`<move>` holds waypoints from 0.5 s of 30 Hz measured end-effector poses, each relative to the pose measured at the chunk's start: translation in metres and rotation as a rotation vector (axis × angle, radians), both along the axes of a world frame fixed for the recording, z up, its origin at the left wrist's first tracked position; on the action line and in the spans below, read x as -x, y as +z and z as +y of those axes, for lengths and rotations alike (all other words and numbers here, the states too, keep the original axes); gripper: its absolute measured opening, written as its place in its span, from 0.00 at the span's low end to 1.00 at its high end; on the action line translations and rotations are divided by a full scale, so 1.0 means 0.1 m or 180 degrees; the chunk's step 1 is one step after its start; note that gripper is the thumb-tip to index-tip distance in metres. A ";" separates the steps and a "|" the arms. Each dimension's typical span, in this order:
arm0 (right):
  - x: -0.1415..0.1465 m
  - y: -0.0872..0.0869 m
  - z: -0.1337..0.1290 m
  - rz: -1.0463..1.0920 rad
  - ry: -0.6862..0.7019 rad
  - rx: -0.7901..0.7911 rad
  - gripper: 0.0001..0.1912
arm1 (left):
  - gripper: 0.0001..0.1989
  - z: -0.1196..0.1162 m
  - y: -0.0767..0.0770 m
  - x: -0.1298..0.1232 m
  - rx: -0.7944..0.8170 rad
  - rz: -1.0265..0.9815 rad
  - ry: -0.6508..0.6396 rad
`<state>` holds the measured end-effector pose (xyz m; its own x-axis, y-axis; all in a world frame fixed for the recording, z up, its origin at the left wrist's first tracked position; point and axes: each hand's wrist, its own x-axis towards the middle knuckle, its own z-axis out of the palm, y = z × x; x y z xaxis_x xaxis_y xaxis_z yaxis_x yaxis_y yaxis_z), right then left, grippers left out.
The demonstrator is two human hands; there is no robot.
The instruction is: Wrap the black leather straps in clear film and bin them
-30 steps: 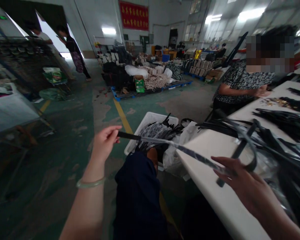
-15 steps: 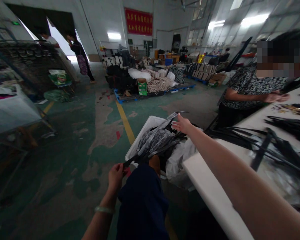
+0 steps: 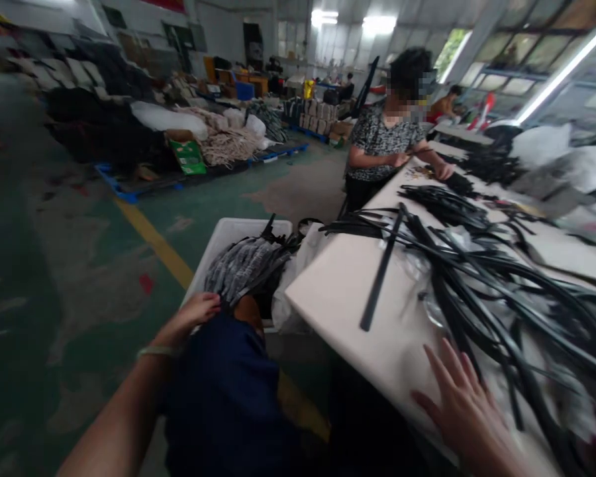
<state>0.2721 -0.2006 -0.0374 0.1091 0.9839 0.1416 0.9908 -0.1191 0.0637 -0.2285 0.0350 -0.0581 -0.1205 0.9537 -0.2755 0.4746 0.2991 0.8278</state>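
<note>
My right hand is over the near part of the white table, fingers spread and holding nothing, beside a tangle of long black straps. One separate black strap lies near the table's left end. My left hand is at the near left edge of a white bin, by my knee. Its fingers are close together, and whether they hold anything is too unclear to tell. Dark strips in clear wrapping fill the bin.
A person in a patterned top works at the table's far side. A plastic bag hangs between bin and table. Behind stands a blue pallet with piled goods. More plastic bags lie at the right.
The view has turned right. My right hand has moved from above the bin to the table. My left hand, which held a dark strip's end, is now closer to the bin and knee.
</note>
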 end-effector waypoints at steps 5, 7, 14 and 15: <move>-0.16 -0.19 -0.44 -0.0064 -0.0262 0.0146 0.34 | 0.24 0.31 0.88 -0.90 -0.0069 0.0257 -0.1992; -0.37 -0.16 -0.31 0.0079 -0.0303 0.0183 0.33 | 0.20 0.20 1.23 -1.43 -0.0477 0.0578 -0.2746; -1.48 -0.06 0.45 0.0680 -0.0906 -0.0019 0.28 | 0.12 -0.49 1.10 -2.70 -0.1221 0.0899 -0.3794; -1.60 -0.04 0.57 0.0723 -0.1020 -0.0050 0.28 | 0.11 -0.53 0.99 -2.75 -0.1358 0.0968 -0.3708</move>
<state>0.4318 -0.1438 -0.0415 0.4407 0.8928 0.0933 0.8920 -0.4239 -0.1571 0.0466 -0.0178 0.0404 0.8390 0.5432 -0.0312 0.4623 -0.6815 0.5674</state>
